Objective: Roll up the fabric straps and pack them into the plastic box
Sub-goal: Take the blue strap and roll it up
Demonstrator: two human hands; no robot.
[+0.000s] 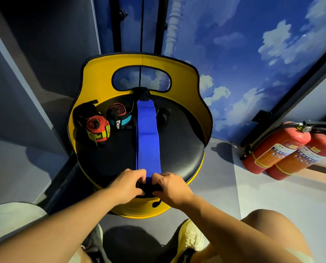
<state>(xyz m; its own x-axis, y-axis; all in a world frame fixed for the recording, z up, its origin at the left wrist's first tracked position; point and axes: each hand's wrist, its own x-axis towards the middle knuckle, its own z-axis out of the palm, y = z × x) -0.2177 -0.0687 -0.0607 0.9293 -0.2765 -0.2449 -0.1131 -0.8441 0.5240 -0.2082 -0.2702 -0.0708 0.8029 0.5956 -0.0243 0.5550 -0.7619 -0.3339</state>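
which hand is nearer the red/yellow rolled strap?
Left. The left hand grips the blue strap's near end, below the red/yellow rolled strap; the right hand is across the blue strap, farther away.

A long strap (148,137) lies along the middle of the seat (179,147), running from the backrest (94,80) to the near edge; three rolled straps (98,128) sit left of it, one roll (163,115) right; two extinguishers (283,149) lie on the floor (253,190), far right.
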